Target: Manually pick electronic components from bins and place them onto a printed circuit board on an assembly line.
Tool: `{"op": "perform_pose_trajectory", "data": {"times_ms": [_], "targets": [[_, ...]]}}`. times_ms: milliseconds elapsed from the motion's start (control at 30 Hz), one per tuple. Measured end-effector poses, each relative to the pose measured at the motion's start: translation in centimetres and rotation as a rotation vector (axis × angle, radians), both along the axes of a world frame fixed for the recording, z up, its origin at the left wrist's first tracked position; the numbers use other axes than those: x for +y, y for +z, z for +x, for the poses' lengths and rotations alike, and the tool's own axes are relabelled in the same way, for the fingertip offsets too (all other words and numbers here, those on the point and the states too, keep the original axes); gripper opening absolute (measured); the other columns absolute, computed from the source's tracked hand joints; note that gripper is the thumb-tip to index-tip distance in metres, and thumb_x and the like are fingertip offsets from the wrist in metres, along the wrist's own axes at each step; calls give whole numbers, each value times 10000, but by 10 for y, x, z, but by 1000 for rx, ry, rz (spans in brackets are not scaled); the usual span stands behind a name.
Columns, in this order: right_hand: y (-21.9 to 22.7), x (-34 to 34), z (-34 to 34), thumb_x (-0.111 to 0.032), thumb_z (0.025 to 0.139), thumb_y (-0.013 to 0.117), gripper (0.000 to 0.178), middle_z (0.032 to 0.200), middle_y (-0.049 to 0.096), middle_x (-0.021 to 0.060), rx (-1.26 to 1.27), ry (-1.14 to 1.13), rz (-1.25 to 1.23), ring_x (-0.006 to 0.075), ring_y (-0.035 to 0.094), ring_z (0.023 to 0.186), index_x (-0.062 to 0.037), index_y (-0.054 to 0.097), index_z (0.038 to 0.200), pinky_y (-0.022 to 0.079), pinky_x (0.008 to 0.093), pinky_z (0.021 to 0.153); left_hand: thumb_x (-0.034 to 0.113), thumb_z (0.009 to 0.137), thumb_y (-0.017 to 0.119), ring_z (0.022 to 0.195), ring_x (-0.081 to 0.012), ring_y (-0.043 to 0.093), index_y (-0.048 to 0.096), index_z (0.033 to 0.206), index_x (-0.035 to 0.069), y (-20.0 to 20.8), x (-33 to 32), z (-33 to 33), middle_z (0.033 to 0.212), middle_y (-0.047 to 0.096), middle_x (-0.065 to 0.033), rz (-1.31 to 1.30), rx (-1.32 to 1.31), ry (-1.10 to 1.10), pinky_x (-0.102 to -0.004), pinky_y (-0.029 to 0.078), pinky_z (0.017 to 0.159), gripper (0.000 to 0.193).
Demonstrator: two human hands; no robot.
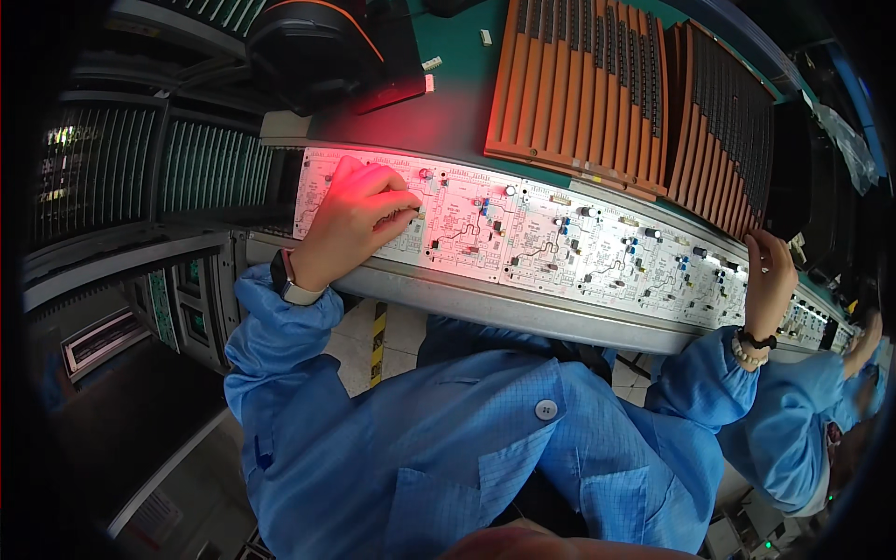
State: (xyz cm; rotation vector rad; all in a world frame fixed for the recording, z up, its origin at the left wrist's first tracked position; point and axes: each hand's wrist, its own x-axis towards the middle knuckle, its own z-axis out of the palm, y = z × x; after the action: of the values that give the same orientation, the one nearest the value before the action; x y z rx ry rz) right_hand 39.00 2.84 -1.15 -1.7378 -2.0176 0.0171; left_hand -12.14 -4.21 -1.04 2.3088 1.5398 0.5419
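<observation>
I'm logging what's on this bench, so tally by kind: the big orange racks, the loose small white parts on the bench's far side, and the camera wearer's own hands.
Orange racks: 2
Loose small white parts: 3
Wearer's hands: 2, the left hand and the right hand
Total: 7

Left grip (pixel 359 219) bent; right grip (pixel 773 280) curled

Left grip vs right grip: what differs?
Light: the left grip is lit red; the right grip isn't.
Place: the left grip is over the boards, toward their left end; the right grip is by the right rack's lower end.
Wrist: left grip, pale band; right grip, pale beads.
Both: bare, fingers bent.
</observation>
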Motion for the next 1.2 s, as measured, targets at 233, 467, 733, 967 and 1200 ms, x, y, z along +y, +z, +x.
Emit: {"op": "perform_pose_trajectory", "data": {"times_ms": [233, 467, 733, 967, 1200], "targets": [[0, 0, -1, -59, 903, 700, 118, 900, 687, 113, -13, -14, -10, 209, 705, 759, 8, 705, 1000, 550, 298, 633, 107, 807, 734, 901, -233, 557, 683, 901, 75, 9, 6, 4, 909, 612, -23, 38, 141, -79, -380, 409, 881, 112], [-3, -1, 0, -58, 905, 699, 117, 906, 690, 113, 5, -19, 1, 200, 701, 753, 10, 706, 1000, 545, 297, 637, 80, 809, 709, 896, -217, 561, 685, 943, 34, 11, 1, 8, 911, 596, -32, 127, 277, -154, -380, 393, 888, 143], [4, -3, -6, -48, 891, 710, 133, 891, 683, 100, 34, 9, -36, 191, 695, 787, 12, 705, 1010, 547, 288, 657, 53, 853, 670, 942, -238, 578, 689, 1106, -2, 5, -21, 8, 1003, 613, -77, 96, 182, -107, -389, 397, 886, 259], [4, -1, -5, -46, 897, 705, 125, 913, 696, 100, 36, 17, -62, 187, 695, 784, 4, 706, 1012, 546, 287, 649, 88, 872, 668, 988, -260, 571, 656, 1205, 15, -5, -30, -8, 1081, 615, -84, 105, 93, -72, -406, 424, 917, 342], [-2, 2, 1, -89, 922, 703, 154, 886, 707, 87, 18, 47, -52, 141, 666, 731, -5, 712, 1050, 516, 278, 635, 180, 872, 685, 982, -219, 581, 649, 1211, 42, -3, -29, -10, 1069, 623, -48, 201, 400, -210, -390, 430, 930, 368]]}}
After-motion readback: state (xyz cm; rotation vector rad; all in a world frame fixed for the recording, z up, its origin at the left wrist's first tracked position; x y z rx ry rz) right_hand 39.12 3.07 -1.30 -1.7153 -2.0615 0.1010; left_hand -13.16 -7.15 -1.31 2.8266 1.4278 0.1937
